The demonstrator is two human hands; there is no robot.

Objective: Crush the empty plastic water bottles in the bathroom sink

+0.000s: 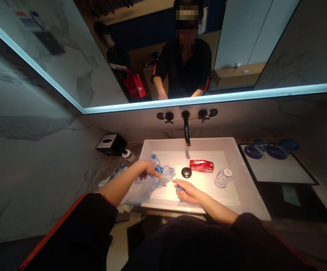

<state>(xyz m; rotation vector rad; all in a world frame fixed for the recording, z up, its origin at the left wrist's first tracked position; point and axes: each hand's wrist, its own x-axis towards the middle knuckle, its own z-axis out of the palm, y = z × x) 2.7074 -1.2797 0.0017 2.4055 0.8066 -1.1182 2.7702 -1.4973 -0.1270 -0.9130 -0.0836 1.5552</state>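
My left hand (148,167) is closed around a clear plastic bottle (168,171) with a blue label, tipped sideways so its uncapped neck points right. Just below and to the right of that neck, my right hand (189,191) has its fingers curled around a small blue bottle cap (178,188). Both hands are over the white sink (239,188). Another clear bottle with a blue cap (154,157) lies behind my left hand, partly hidden. A dented red soda can (201,166) rests on its side near the black drain (186,172). Farther right is a clear jar (222,178) with a white lid.
A black faucet (186,128) juts over the sink from the wall. Left stand a tissue box (111,144) and a white bottle (128,155), with more plastic bottles near my forearm. Right, blue-rimmed containers (276,151) sit on a white board (279,171). A mirror (236,49) hangs above.
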